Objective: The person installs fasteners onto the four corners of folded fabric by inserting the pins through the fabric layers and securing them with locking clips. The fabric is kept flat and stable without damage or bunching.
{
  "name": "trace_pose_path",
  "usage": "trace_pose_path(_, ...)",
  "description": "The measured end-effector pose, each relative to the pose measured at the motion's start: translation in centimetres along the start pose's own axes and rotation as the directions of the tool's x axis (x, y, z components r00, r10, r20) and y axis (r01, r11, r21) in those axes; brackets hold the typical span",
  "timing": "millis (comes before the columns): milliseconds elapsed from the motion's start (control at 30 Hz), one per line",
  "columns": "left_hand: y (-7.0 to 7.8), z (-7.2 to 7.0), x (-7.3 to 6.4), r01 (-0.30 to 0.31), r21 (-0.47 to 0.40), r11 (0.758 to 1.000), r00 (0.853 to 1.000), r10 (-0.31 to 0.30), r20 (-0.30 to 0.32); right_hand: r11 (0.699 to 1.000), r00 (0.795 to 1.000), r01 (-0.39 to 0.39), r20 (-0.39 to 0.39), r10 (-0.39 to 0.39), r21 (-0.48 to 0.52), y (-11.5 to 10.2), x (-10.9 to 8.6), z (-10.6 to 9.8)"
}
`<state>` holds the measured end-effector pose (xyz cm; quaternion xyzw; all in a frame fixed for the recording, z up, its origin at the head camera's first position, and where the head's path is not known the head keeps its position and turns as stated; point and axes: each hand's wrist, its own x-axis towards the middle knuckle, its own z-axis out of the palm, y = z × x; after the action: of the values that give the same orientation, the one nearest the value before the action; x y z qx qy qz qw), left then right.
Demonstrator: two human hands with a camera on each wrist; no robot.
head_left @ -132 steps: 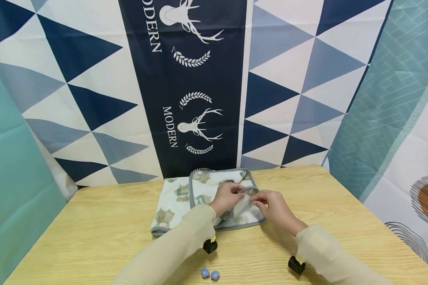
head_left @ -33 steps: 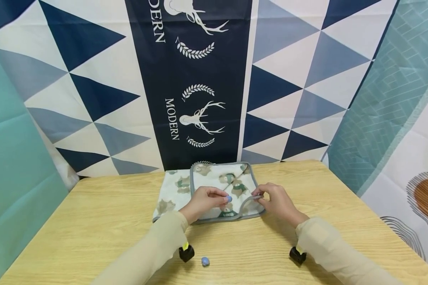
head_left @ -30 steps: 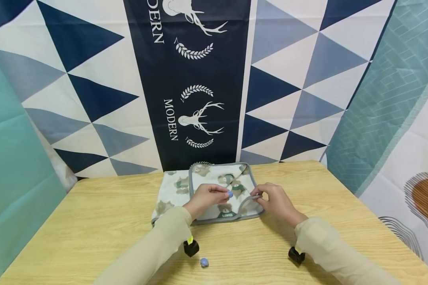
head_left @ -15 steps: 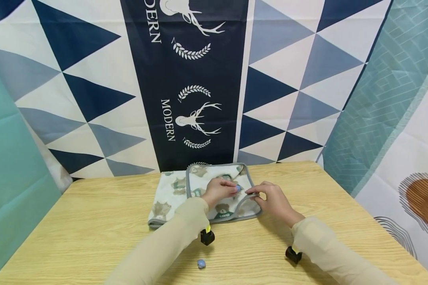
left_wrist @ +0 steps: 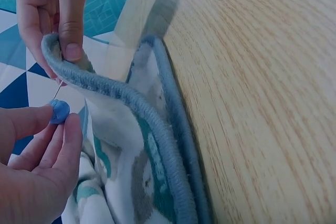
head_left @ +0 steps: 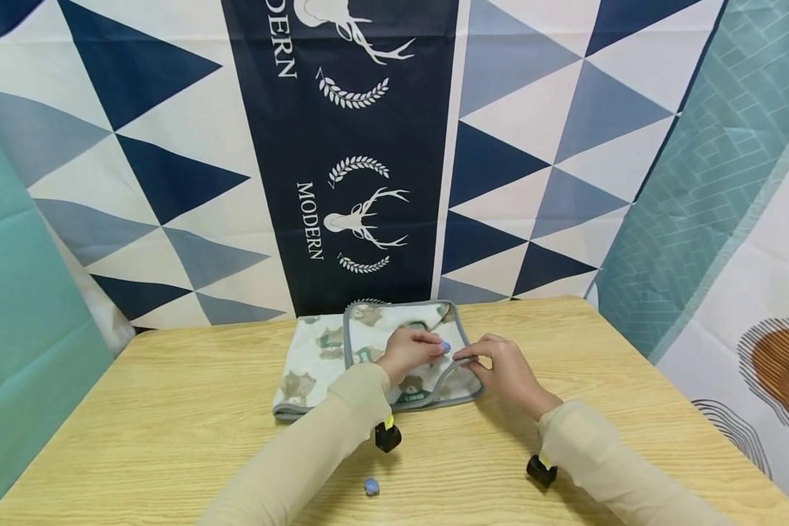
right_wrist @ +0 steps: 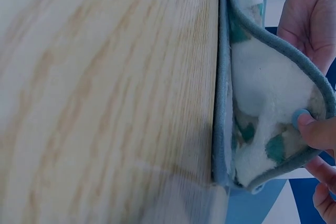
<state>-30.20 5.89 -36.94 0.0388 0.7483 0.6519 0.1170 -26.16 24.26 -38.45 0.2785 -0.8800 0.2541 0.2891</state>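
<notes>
A folded white fleece blanket (head_left: 315,365) with bear prints and grey edging lies near the table's back edge. My left hand (head_left: 409,352) pinches a blue-headed pin (left_wrist: 59,112) over it. The pin's thin metal shaft points at the edging (left_wrist: 94,81), its tip at or just behind the trim; whether it pierces the cloth I cannot tell. My right hand (head_left: 508,369) pinches the blanket's raised corner between thumb and fingers. A pale blue spot shows at the right thumb's tip in the right wrist view; its kind is unclear. A second blue piece (head_left: 371,487) sits on the table.
The light wooden table (head_left: 191,409) extends to both sides and toward me. Patterned cloth hangings (head_left: 368,146) stand right behind it, with more hangings at left and right. A small black camera (head_left: 388,437) hangs at each wrist.
Both blue pieces lay on the table earlier, with both hands at the blanket corner. Since then the left hand took one, and lately it has moved right, up to the corner the right hand holds.
</notes>
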Motion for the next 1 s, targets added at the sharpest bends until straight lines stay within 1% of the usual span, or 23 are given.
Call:
trace_pose_path(133, -0.03, 0.05, 0.15, 0.017, -0.004, 1.000, 1.000, -0.017, 0.003, 1.000, 1.000, 0.018, -0.009, -0.018, 0.002, 0.02, 0.01, 0.11)
trace_pose_path(233, -0.06, 0.06, 0.30, 0.027, -0.014, 1.000, 1.000, -0.027, 0.005, 1.000, 1.000, 0.013, -0.002, -0.013, 0.005, -0.04, 0.04, 0.11)
trace_pose_path(400, -0.04, 0.02, 0.27, 0.027, -0.002, 1.000, 1.000, -0.027, 0.004, 1.000, 1.000, 0.004, 0.003, -0.004, 0.006, -0.13, 0.07, 0.02)
trace_pose_path(600, -0.01, -0.01, 0.25, 0.024, 0.019, 1.000, 1.000, -0.024, 0.004, 1.000, 1.000, 0.022, 0.004, -0.022, 0.008, 0.00, 0.08, 0.18)
trace_pose_path(700, -0.08, -0.03, 0.29, 0.009, 0.026, 1.000, 1.000, -0.009, 0.000, 1.000, 1.000, 0.021, 0.009, -0.021, 0.016, -0.04, 0.11, 0.22)
trace_pose_path(833, -0.39, -0.20, 0.27, -0.033, 0.059, 0.998, 0.999, 0.033, 0.006, 1.000, 1.000, 0.015, 0.015, -0.015, 0.024, -0.12, 0.14, 0.21)
trace_pose_path(1000, -0.75, -0.44, -0.02, -0.116, 0.150, 0.982, 0.993, 0.113, 0.026, 1.000, 1.000, 0.002, 0.025, -0.003, 0.030, -0.16, 0.04, 0.19)
